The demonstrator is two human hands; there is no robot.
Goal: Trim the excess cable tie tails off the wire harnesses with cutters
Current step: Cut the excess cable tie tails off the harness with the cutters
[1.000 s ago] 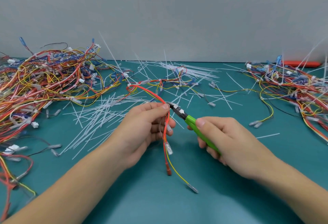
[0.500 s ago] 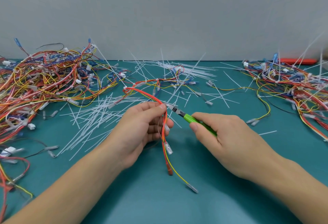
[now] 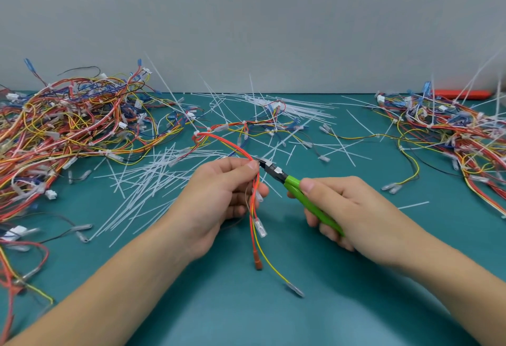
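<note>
Since half a second ago the cutters (image 3: 276, 174) have slid back toward the right and now sit with the metal tip touching the wire bundle (image 3: 256, 195) just beside the left forefinger tip. Whether the blades are closed on a tie tail is too small to tell. The left hand (image 3: 219, 197) pinches the red and yellow wires between thumb and curled fingers, their loose ends hanging down toward the mat (image 3: 246, 318). The right hand (image 3: 336, 208) is wrapped around the green handles, thumb on top. Behind the hands, cut white tie tails (image 3: 153, 181) lie scattered across the green mat. A large heap of harnesses (image 3: 68, 126) covers the left side, and a second heap (image 3: 451, 132) lies on the right, some with long uncut tails standing up. A red object (image 3: 460, 94) lies by the wall beyond it.
</note>
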